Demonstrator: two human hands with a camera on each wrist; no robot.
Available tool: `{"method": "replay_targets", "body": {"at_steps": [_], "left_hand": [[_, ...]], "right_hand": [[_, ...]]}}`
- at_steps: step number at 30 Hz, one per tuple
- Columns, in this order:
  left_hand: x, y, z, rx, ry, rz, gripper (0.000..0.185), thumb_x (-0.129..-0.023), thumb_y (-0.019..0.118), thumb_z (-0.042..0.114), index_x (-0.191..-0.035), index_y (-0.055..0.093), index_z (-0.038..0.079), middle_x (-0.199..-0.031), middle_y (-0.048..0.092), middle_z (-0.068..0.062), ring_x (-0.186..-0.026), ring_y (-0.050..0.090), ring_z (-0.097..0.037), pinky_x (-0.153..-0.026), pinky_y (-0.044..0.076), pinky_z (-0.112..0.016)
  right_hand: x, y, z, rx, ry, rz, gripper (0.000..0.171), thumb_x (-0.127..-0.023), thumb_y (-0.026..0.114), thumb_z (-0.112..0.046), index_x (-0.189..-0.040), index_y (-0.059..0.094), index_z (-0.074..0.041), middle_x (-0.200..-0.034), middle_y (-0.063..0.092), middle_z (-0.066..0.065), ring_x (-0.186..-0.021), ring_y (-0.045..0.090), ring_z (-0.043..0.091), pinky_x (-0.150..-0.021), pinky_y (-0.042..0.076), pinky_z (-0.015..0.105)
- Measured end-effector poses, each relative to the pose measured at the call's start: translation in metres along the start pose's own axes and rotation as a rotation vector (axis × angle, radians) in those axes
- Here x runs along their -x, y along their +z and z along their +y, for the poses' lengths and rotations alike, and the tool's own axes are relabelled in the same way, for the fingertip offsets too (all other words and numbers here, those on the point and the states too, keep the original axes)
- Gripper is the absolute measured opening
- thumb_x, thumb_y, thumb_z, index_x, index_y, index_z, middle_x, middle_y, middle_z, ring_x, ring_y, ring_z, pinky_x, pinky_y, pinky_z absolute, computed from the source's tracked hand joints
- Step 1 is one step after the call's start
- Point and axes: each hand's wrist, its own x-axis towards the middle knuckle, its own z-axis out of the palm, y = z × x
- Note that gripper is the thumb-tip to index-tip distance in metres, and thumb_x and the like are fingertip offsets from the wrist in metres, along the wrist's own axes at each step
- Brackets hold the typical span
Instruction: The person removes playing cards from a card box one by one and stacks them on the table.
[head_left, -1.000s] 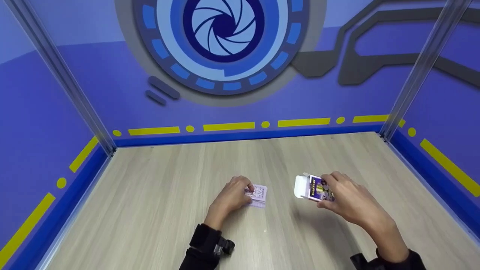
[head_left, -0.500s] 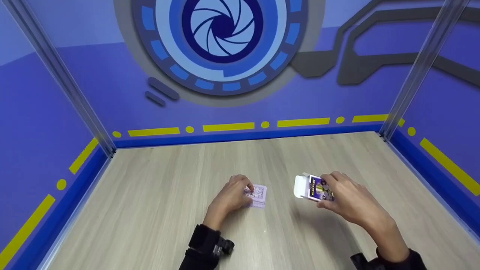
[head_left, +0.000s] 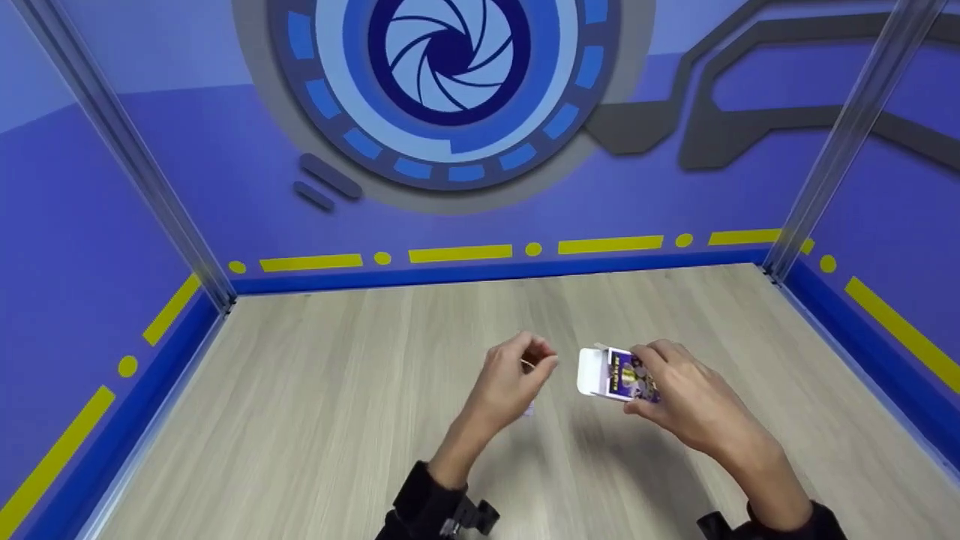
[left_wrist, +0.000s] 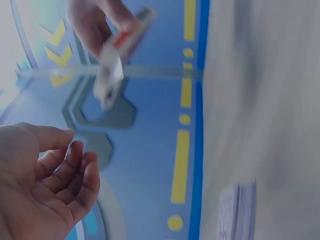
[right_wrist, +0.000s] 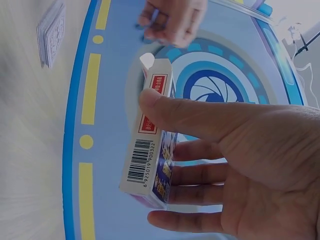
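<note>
The left hand (head_left: 510,382) is above the wooden table (head_left: 300,420), lifted off the surface, with its fingers loosely curled toward the thumb. In the left wrist view the palm shows nothing inside it, and in the head view a thin pale edge sits at the fingertips, but it is too small to say if it is a card. So I cannot tell whether this hand pinches something or holds nothing. The stack of cards (right_wrist: 51,31) lies flat on the table, under and a little behind the left hand; only a small corner of it is seen in the head view, and the hand does not touch it.

To the right, the right hand (head_left: 675,394) grips the card box (head_left: 615,373), thumb along one narrow side and fingers curled around the other. The box is held in the air, and its open white flap (head_left: 590,373) points toward the left hand, near it but apart.
</note>
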Motion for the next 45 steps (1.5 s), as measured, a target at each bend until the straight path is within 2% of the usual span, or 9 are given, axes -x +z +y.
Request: {"method": "replay_targets", "body": {"at_steps": [3,6,14,19,22,31,36,40,45], "left_hand": [[0.003,0.009,0.012,0.123,0.01,-0.028,0.004,-0.099,0.067,0.006,-0.103,0.065,0.007,-0.093,0.065,0.002,-0.081,0.062,-0.004,-0.071,0.056,-0.023],[0.004,0.018,0.016,0.196,-0.008,-0.064,0.006,-0.099,0.065,0.003,-0.103,0.062,0.005,-0.093,0.064,0.002,-0.081,0.061,-0.004,-0.071,0.056,-0.022],[0.005,0.026,0.007,0.229,-0.112,-0.072,0.012,-0.099,0.066,0.005,-0.106,0.057,0.008,-0.098,0.059,0.003,-0.09,0.059,-0.005,-0.077,0.054,-0.021],[0.005,0.026,0.003,0.286,-0.185,-0.116,0.015,-0.099,0.069,0.012,-0.106,0.056,0.009,-0.099,0.057,0.003,-0.091,0.058,-0.008,-0.079,0.051,-0.022],[0.005,0.027,0.0,0.304,-0.2,-0.137,0.017,-0.097,0.072,0.012,-0.104,0.056,0.008,-0.099,0.059,0.002,-0.09,0.059,-0.008,-0.079,0.051,-0.023],[0.005,0.029,-0.002,0.305,-0.251,-0.102,0.022,-0.093,0.077,0.008,-0.096,0.056,0.008,-0.09,0.06,0.003,-0.08,0.057,-0.007,-0.066,0.049,-0.02],[0.005,0.027,-0.002,0.324,-0.261,-0.101,0.019,-0.094,0.074,0.006,-0.098,0.056,0.007,-0.089,0.062,0.002,-0.078,0.059,-0.008,-0.064,0.049,-0.02],[0.004,0.024,0.0,0.333,-0.26,-0.094,0.018,-0.094,0.072,0.001,-0.105,0.058,0.005,-0.094,0.067,-0.001,-0.084,0.063,-0.009,-0.07,0.052,-0.022],[0.003,0.017,0.005,0.262,-0.182,-0.082,0.029,-0.093,0.066,-0.005,-0.12,0.06,0.004,-0.106,0.069,-0.004,-0.09,0.061,-0.008,-0.077,0.052,-0.023]], "right_hand": [[-0.001,0.003,-0.006,-0.004,-0.013,0.002,0.067,-0.074,0.095,-0.024,-0.126,0.063,0.002,-0.116,0.063,0.016,-0.099,0.061,0.027,-0.08,0.055,0.046],[-0.002,0.005,-0.01,0.002,-0.027,0.002,0.066,-0.074,0.095,-0.026,-0.126,0.063,0.001,-0.117,0.062,0.015,-0.101,0.061,0.026,-0.082,0.056,0.046],[-0.004,0.005,-0.018,0.008,-0.059,0.022,0.066,-0.074,0.095,-0.028,-0.126,0.064,-0.002,-0.118,0.062,0.013,-0.104,0.061,0.026,-0.085,0.055,0.046],[-0.005,0.006,-0.02,0.021,-0.079,0.024,0.067,-0.072,0.096,-0.028,-0.125,0.064,-0.002,-0.117,0.062,0.011,-0.104,0.061,0.026,-0.085,0.055,0.045],[-0.005,0.007,-0.021,0.035,-0.087,0.02,0.067,-0.072,0.096,-0.028,-0.125,0.064,-0.002,-0.116,0.062,0.011,-0.103,0.061,0.026,-0.085,0.055,0.045],[-0.005,0.01,-0.024,0.048,-0.104,0.019,0.068,-0.071,0.097,-0.029,-0.125,0.064,-0.003,-0.115,0.062,0.01,-0.103,0.061,0.025,-0.085,0.056,0.044],[-0.006,0.011,-0.022,0.066,-0.112,0.025,0.069,-0.07,0.097,-0.029,-0.124,0.065,-0.002,-0.114,0.063,0.01,-0.102,0.061,0.025,-0.084,0.056,0.044],[-0.006,0.011,-0.02,0.064,-0.102,0.025,0.068,-0.07,0.097,-0.028,-0.124,0.065,-0.001,-0.114,0.063,0.011,-0.101,0.061,0.026,-0.084,0.056,0.045],[-0.006,0.012,-0.016,0.043,-0.074,0.011,0.068,-0.072,0.096,-0.03,-0.124,0.064,0.0,-0.114,0.063,0.013,-0.101,0.061,0.026,-0.083,0.055,0.045]]}}
